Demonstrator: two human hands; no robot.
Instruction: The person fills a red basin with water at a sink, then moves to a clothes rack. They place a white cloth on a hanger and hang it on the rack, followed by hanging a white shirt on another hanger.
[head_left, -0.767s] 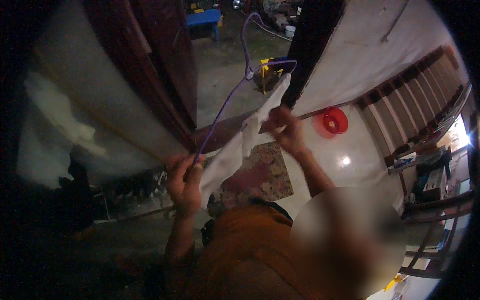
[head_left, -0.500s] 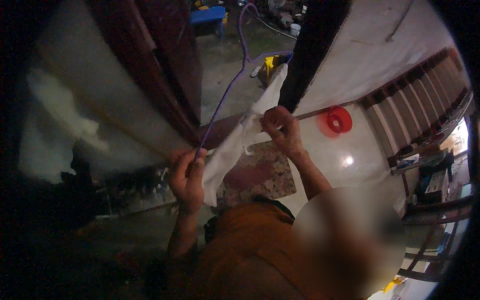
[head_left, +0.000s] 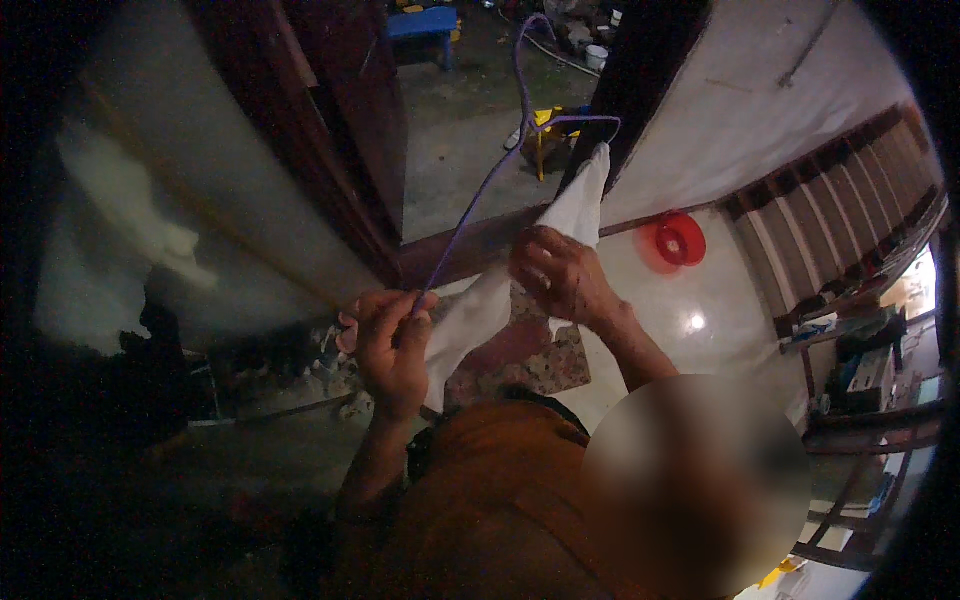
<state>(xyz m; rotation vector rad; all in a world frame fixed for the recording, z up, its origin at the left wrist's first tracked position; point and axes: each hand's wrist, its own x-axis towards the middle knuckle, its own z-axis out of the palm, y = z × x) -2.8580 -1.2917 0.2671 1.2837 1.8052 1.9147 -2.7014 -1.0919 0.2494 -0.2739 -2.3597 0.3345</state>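
A staircase [head_left: 830,210] rises at the right, and a dark-framed doorway opens ahead onto dimmer ground, where a blue bench [head_left: 425,22] stands beyond the threshold. On the pale floor [head_left: 700,350], a patterned mat [head_left: 550,368] lies just inside the threshold, its right corner bare and its far edge partly covered from view by the cloth and the right hand. The white cloth [head_left: 470,325] is held up above the mat, stretched aslant from beside the left hand to the far, right end of a purple hanger [head_left: 535,126], where its narrow upper tip sits. The hanger is tilted, its hook pointing up toward the doorway, its near arm running down to the left hand. A red basin [head_left: 680,240] stands near the floor's far edge, between the doorway and the staircase. The left forearm comes up steeply from the lower edge; the left hand [head_left: 395,355] is raised with the wrist nearly straight, fingers curled, thumb and forefinger pinching the hanger's near end. The right forearm slants in from the lower right; the right hand [head_left: 570,280] is turned back upward, reaching left across the cloth's middle, fingers bent over it, though their tips are hidden and how firmly they grip cannot be told.
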